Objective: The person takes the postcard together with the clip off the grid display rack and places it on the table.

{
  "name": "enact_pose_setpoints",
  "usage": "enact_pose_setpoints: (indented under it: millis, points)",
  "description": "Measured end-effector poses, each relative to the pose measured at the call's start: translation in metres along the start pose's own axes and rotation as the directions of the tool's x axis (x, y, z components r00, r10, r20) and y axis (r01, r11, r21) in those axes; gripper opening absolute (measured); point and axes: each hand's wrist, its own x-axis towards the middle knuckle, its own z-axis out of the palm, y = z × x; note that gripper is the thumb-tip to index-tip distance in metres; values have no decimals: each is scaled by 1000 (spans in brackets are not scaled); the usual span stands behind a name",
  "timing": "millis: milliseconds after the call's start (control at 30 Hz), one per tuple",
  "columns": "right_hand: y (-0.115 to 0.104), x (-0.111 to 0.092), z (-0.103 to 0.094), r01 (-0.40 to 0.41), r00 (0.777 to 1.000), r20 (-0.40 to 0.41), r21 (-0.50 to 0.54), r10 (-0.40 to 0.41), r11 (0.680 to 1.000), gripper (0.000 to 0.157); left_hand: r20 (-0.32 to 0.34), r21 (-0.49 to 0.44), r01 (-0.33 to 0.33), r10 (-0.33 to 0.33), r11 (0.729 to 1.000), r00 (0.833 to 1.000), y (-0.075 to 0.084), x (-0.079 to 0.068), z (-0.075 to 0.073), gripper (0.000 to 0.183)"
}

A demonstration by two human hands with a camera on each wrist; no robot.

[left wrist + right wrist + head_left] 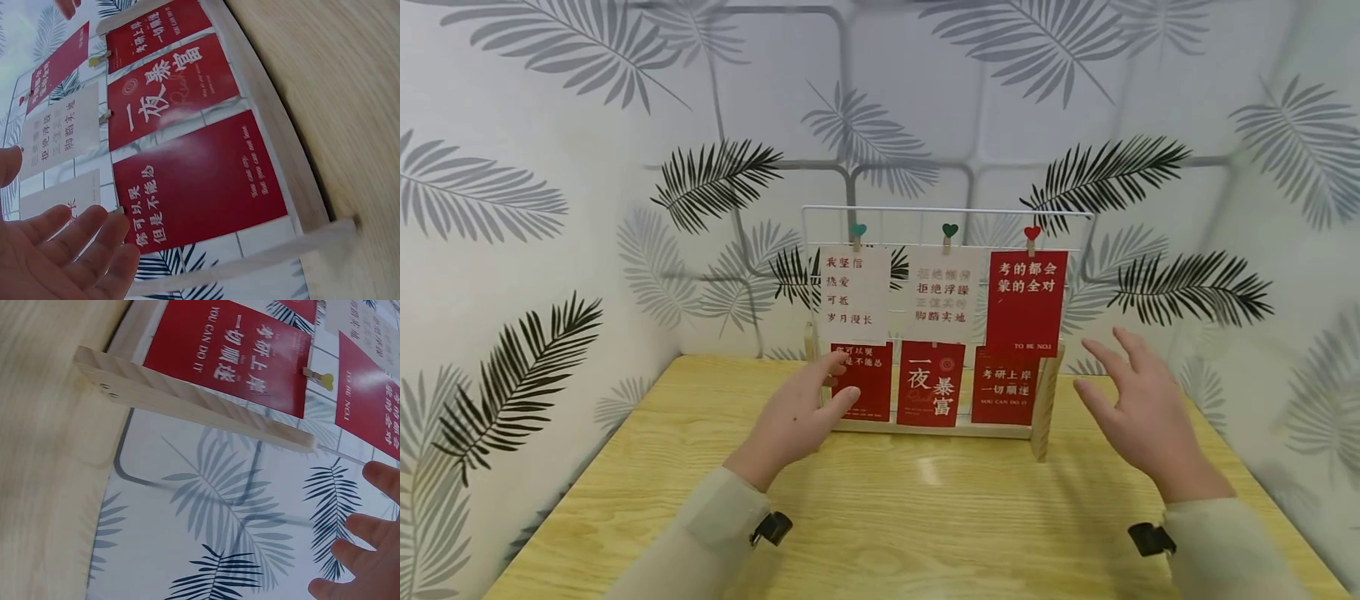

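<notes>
A white wire grid rack (pixel 947 212) in a wooden base stands upright on the table, with red and white cards clipped to it in two rows. My left hand (pixel 793 417) is before its left side, fingers extended, overlapping the lower-left red card (pixel 868 392). In the left wrist view the fingers (pixel 81 244) are spread and hold nothing. To the right of the rack my right hand (pixel 1150 417) is raised, fingers apart, near the upper-right red card (pixel 1026 308). The right wrist view shows its fingertips beside the wooden side post (pixel 194 400), gripping nothing.
Small heart-topped clips, such as the red one (pixel 1032 233), fasten the upper cards. The rack stands toward the back of the yellow wood-grain table (pixel 910 517). Behind it is a wall (pixel 910 83) with a leaf pattern. Dark bands (pixel 772 527) sit at both cuffs.
</notes>
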Motion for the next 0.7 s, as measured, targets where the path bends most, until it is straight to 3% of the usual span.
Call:
enact_pose_setpoints:
  millis: [267,533,700]
  points:
    - [-11,17,-13,20,1000,-22,57,-18,998,56,76,-217,13,3,976,997,17,21,7,58]
    - [-26,43,-25,1,1000,-16,96,0,995,54,126,-277,44,-10,960,992,42,45,18,58]
    - [-32,57,-33,-17,1000,-17,112,19,994,52,140,-355,43,7,934,990,60,58,27,51]
